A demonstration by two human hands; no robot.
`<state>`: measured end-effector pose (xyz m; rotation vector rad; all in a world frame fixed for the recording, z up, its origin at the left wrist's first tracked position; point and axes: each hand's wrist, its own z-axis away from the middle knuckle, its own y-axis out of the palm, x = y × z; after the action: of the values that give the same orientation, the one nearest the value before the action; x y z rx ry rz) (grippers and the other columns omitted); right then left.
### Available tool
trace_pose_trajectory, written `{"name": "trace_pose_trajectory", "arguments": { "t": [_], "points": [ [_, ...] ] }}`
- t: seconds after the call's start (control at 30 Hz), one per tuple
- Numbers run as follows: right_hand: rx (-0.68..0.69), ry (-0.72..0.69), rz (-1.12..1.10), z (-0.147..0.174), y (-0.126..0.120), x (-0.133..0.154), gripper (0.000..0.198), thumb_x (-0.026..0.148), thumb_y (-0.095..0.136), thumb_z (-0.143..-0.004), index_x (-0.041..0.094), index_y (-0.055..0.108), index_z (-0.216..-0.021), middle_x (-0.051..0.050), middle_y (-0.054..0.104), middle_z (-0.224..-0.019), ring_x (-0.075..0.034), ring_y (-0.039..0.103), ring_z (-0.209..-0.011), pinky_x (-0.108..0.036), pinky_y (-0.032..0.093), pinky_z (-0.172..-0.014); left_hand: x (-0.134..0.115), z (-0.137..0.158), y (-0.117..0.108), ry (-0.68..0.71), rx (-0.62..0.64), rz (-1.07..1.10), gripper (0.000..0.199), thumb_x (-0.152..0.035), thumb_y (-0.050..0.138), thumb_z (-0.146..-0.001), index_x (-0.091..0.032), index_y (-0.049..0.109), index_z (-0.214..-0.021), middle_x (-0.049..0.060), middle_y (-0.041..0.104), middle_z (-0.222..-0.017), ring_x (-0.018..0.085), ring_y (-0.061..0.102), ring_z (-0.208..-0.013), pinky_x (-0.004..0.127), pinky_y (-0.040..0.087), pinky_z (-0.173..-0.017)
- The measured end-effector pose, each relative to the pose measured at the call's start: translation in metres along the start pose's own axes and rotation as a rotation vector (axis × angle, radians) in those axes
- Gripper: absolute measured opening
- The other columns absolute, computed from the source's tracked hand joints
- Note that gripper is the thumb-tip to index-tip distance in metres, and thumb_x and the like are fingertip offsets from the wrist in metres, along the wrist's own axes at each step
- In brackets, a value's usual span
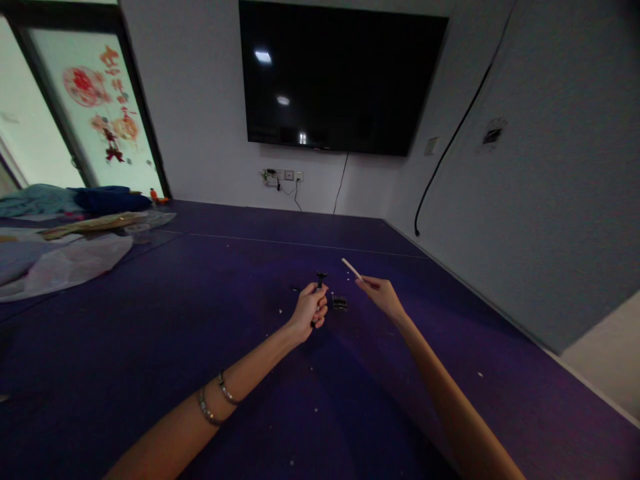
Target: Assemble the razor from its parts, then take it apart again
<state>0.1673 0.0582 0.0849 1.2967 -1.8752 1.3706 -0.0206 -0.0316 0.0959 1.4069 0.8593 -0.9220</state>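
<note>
My left hand (pixel 307 310) is wrapped round the dark handle of what looks like a black razor (pixel 321 276), held upright with its small T-shaped head above the fist. A thin, flat, off-white stick (pixel 351 267) is pinched near its lower end in my right hand (pixel 381 295); it points up and to the left, apart from the razor. Between the two hands a small dark case (pixel 340 303) lies on the purple surface (pixel 220 360). What is inside the case is too small to make out.
Several tiny white scraps (pixel 316 410) are scattered on the surface. Plastic bags (pixel 80 267) and folded cloths (pixel 107 200) lie at the far left. A television (pixel 345 80) hangs on the wall above several sockets (pixel 289 175). A black cable (pixel 450 143) dangles along the right wall.
</note>
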Motion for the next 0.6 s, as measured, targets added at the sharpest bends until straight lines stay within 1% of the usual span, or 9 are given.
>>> {"name": "trace_pose_trajectory", "arguments": {
  "t": [0.1, 0.17, 0.23, 0.33, 0.4, 0.47, 0.6],
  "points": [
    [-0.043, 0.012, -0.005, 0.001, 0.000, 0.008, 0.049, 0.048, 0.055, -0.072, 0.010, 0.068, -0.100, -0.004, 0.066, -0.074, -0.011, 0.055, -0.054, -0.020, 0.043, -0.046, -0.007, -0.003, -0.003, 0.079, 0.032, -0.009, 0.021, -0.035, 0.058, -0.075, -0.021, 0.045, -0.084, -0.011, 0.033, -0.051, 0.001, 0.021, -0.029, 0.012, 0.016, -0.027],
    [-0.061, 0.028, 0.052, 0.005, 0.002, 0.015, 0.045, 0.047, 0.050, -0.076, 0.011, 0.069, -0.093, -0.004, 0.066, -0.071, -0.012, 0.055, -0.051, -0.021, 0.043, -0.044, -0.013, -0.004, -0.005, 0.122, 0.050, -0.014, 0.021, -0.036, 0.058, -0.075, -0.021, 0.046, -0.084, -0.011, 0.034, -0.052, 0.001, 0.022, -0.029, 0.012, 0.017, -0.027],
    [-0.062, 0.037, 0.189, 0.010, 0.005, 0.022, 0.043, 0.046, 0.044, -0.080, 0.012, 0.071, -0.081, -0.005, 0.065, -0.064, -0.013, 0.057, -0.048, -0.021, 0.041, -0.044, -0.020, -0.004, -0.007, 0.161, 0.062, -0.021, 0.021, -0.035, 0.058, -0.076, -0.021, 0.046, -0.084, -0.011, 0.034, -0.052, 0.001, 0.022, -0.029, 0.012, 0.018, -0.026],
    [-0.055, 0.059, 0.450, 0.019, 0.012, 0.032, 0.042, 0.045, 0.043, -0.081, 0.016, 0.071, -0.072, -0.008, 0.067, -0.063, -0.018, 0.063, -0.058, -0.022, 0.040, -0.050, -0.030, -0.004, -0.009, 0.218, 0.071, -0.035, 0.020, -0.035, 0.058, -0.076, -0.021, 0.046, -0.085, -0.011, 0.034, -0.052, 0.001, 0.022, -0.029, 0.011, 0.019, -0.026],
    [-0.019, 0.078, 0.591, 0.025, 0.021, 0.035, 0.039, 0.045, 0.045, -0.080, 0.018, 0.071, -0.071, -0.009, 0.069, -0.068, -0.020, 0.065, -0.067, -0.023, 0.040, -0.055, -0.033, -0.004, -0.010, 0.249, 0.075, -0.048, 0.020, -0.034, 0.058, -0.076, -0.021, 0.046, -0.085, -0.011, 0.034, -0.052, 0.001, 0.023, -0.029, 0.011, 0.020, -0.026],
    [0.052, 0.099, 0.686, 0.030, 0.032, 0.037, 0.039, 0.044, 0.043, -0.081, 0.019, 0.071, -0.070, -0.011, 0.069, -0.071, -0.022, 0.066, -0.072, -0.024, 0.040, -0.057, -0.033, -0.005, -0.011, 0.273, 0.091, -0.066, 0.019, -0.034, 0.057, -0.077, -0.021, 0.046, -0.085, -0.011, 0.035, -0.052, 0.001, 0.023, -0.029, 0.012, 0.021, -0.026],
    [0.186, 0.118, 0.787, 0.042, 0.058, 0.036, 0.036, 0.039, 0.043, -0.081, 0.018, 0.071, -0.076, -0.013, 0.070, -0.080, -0.024, 0.066, -0.077, -0.026, 0.043, -0.062, -0.028, -0.006, -0.010, 0.301, 0.143, -0.111, 0.018, -0.035, 0.054, -0.079, -0.020, 0.046, -0.086, -0.010, 0.036, -0.052, 0.001, 0.025, -0.029, 0.013, 0.025, -0.027]
  ]
}}
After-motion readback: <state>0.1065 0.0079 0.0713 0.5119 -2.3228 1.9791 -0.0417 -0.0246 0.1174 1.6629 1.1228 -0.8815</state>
